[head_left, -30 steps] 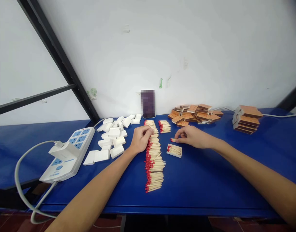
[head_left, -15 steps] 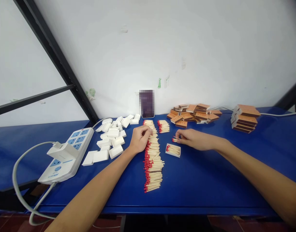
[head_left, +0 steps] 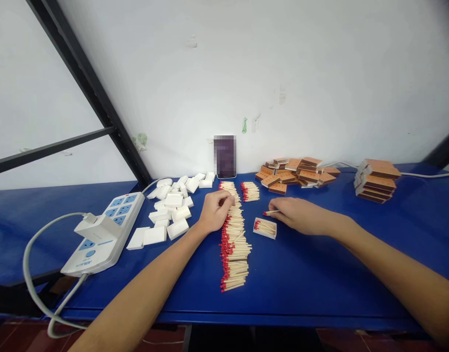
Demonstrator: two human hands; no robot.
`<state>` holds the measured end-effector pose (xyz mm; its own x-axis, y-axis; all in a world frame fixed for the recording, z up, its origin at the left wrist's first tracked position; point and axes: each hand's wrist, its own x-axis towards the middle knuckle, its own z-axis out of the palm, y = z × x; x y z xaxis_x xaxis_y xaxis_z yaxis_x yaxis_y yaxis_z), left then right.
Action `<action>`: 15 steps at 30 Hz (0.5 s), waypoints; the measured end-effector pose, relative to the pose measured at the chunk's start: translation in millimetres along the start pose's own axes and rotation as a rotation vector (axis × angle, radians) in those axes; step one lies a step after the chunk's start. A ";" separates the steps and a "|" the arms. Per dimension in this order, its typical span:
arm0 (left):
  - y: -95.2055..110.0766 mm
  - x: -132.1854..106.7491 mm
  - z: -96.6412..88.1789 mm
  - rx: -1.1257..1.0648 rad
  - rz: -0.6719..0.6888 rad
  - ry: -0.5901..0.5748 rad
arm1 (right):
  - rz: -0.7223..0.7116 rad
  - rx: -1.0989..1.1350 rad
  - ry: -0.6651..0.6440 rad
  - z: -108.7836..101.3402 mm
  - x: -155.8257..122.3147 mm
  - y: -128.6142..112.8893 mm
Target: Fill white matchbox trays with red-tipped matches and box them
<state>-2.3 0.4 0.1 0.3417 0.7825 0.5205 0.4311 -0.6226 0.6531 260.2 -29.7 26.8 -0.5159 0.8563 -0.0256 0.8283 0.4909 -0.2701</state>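
My right hand is closed in a pinch, with red-headed matches sticking out from its fingertips to the left. Just below them lies an open white matchbox tray, partly filled with matches whose heads point left. My left hand rests against a long row of loose matches, its fingers curled over the upper part. Whether those fingers hold a match is hidden. A smaller bundle of matches lies apart, to the right of the row's far end.
White trays lie heaped on the left, beside a power strip with a plugged-in charger and cable. Orange matchbox sleeves are piled at the back right, near stacked matchboxes. A phone leans on the wall.
Fewer match heads show at my right fingertips now, and that hand has turned slightly. My left hand stays at the row. The whole view has shifted a little.
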 end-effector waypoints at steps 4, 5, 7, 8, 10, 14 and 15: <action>-0.5 0.8 -0.1 -0.015 0.016 0.003 | -0.001 -0.059 0.030 1.9 0.4 -2.8; -0.5 0.9 -0.1 -0.021 0.016 0.004 | 0.004 -0.041 0.034 -0.1 0.2 -5.4; -0.5 0.9 -0.2 -0.031 0.011 0.005 | 0.017 0.023 0.036 -6.1 -1.1 -12.8; -0.5 0.8 -0.2 -0.033 0.009 0.006 | 0.015 0.061 0.028 -9.3 -2.3 -17.1; -0.5 0.6 -0.1 -0.031 0.007 0.004 | -0.003 0.121 -0.013 -13.9 -5.0 -25.0; 0.5 0.6 -0.1 -0.029 0.009 0.004 | -0.042 0.148 -0.070 -11.1 -8.0 -31.7; 0.9 0.6 -0.2 -0.030 0.011 0.002 | -0.043 0.140 -0.066 -8.9 -7.7 -31.6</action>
<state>-1.8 0.4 1.2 0.3443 0.7758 0.5287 0.4020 -0.6307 0.6638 240.0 -50.5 44.2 -0.5670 0.8204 -0.0735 0.7693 0.4955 -0.4033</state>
